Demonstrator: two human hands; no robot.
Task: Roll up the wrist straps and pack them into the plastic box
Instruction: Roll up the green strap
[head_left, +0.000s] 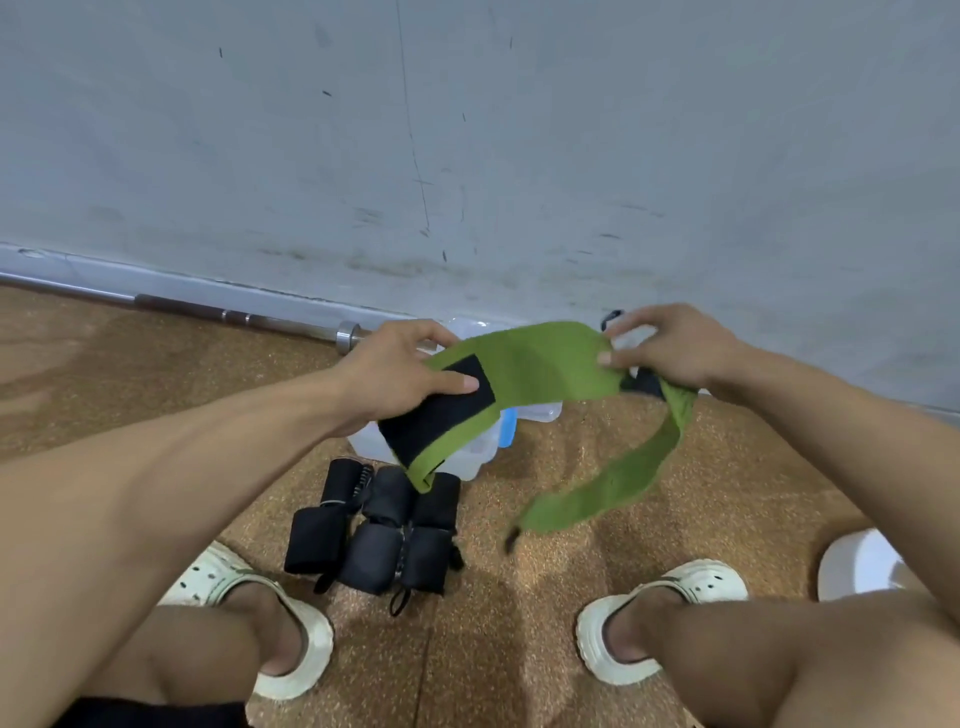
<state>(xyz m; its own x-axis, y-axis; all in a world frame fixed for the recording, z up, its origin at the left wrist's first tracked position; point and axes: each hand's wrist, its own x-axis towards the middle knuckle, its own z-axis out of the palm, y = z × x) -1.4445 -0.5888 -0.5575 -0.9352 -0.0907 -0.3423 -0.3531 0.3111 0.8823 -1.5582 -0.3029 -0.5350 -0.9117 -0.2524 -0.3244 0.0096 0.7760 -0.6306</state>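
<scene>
A long green wrist strap (540, 366) with a black hook-and-loop patch is stretched in the air between my hands. My left hand (400, 366) grips its patch end, thumb on the black patch. My right hand (670, 348) pinches the strap further along, and the free tail hangs down to the right toward the floor. Under the strap stands the clear plastic box (480, 452), mostly hidden, with a blue latch showing. Several rolled black wrist straps (379, 530) lie in a cluster on the floor in front of the box.
I crouch on a brown cork-like floor, with my feet in white clogs (291, 639) on either side. A steel barbell (234, 317) lies along the base of the grey wall. A white round object (857, 564) sits at the right.
</scene>
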